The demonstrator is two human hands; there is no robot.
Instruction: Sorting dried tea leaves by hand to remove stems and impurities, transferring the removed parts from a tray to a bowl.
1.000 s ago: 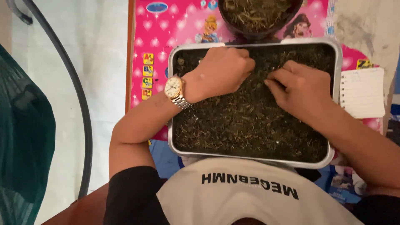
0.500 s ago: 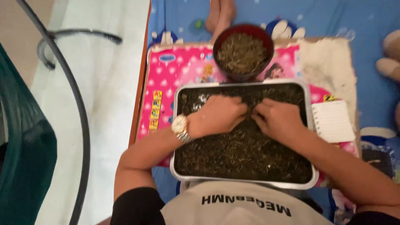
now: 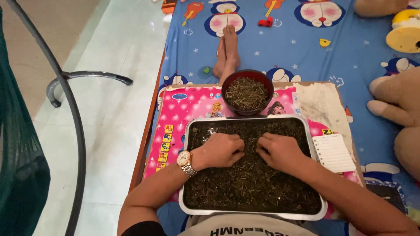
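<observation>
Silver rectangular metal tray (image 3: 316,172) lying on the pink picture mat (image 3: 192,109), long axis running left to right, heaped with dark dried leaves (image 3: 245,188). Left hand (image 3: 221,150) and right hand (image 3: 280,151) pressing into the leaves side by side, fingers curled and digging in, whether gripping anything not clear. Dark red round bowl (image 3: 247,92) of dried stems sitting just beyond the tray.

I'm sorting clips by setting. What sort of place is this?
Probably a home, on the floor: a cartoon-print blue mat, plush toys and a tiled floor surround the metal tray.
</observation>
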